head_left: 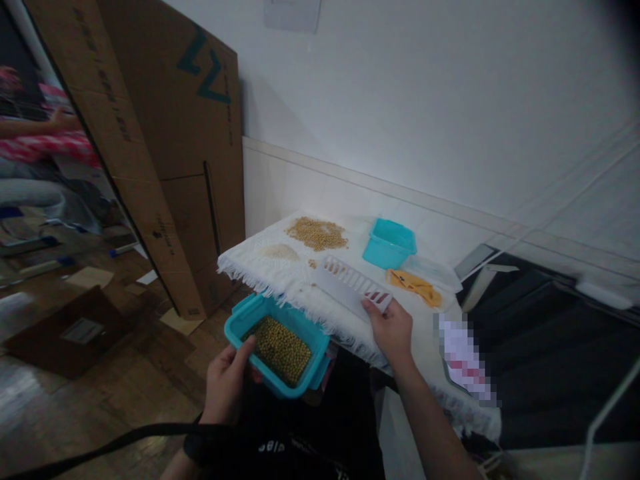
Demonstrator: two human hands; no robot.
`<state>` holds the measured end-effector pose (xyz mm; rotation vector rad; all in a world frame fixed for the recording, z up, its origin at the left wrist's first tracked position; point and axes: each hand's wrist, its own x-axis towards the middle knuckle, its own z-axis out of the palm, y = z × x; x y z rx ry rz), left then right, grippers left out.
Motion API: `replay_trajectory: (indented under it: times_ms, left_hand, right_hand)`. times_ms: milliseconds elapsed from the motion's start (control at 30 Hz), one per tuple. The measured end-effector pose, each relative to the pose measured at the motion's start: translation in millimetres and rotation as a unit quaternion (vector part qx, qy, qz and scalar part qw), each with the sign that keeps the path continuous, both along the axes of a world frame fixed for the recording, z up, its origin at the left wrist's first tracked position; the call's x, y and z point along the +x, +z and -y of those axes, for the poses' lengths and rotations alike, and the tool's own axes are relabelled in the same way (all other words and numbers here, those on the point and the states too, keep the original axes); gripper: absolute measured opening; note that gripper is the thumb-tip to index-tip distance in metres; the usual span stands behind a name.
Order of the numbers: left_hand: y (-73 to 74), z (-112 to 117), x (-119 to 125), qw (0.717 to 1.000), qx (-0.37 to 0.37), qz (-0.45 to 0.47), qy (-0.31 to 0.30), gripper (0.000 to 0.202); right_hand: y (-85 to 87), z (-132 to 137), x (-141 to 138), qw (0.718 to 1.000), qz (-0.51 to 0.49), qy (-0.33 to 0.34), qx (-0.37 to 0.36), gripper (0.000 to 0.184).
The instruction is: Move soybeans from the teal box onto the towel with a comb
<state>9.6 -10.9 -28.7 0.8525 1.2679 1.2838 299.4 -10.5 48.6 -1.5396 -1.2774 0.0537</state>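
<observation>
My left hand [226, 381] grips the near-left rim of a turquoise plastic container [320, 363], thumb over the edge. Green mung beans [280, 350] lie in it, and it is held at the table's front edge. In my right hand [394, 331] is one end of a flat, pale grey plastic strip with a row of slots [340, 280]. Its far end is over the white fringed cloth [270, 277], close to a few loose tan beans. Behind it, tan beans that look like soybeans [317, 233] are spread out, with a small heap of pale grains [280, 252] nearer the edge.
A second turquoise container [390, 243] stands at the back of the table, beside a yellow cloth [415, 287] and a clear lid [435, 272]. A blurred-out flat object [465, 360] lies at right. A tall cardboard box [200, 167] rises on the left; a seated person is beyond.
</observation>
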Motion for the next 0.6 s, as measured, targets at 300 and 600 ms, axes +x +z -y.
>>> replay_trajectory:
  times_ms: [300, 600]
  left_hand:
    - [-0.3, -2, -2, 1.0, 0.0, 0.023, -0.011, 0.038]
    - [3.6, -2, -2, 1.0, 0.003, 0.025, -0.012, 0.038]
  right_hand:
    - [-6.7, -14, 22, 1.0, 0.006, -0.019, -0.015, 0.039]
    - [-4.7, -11, 16, 1.0, 0.002, 0.002, -0.03, 0.04]
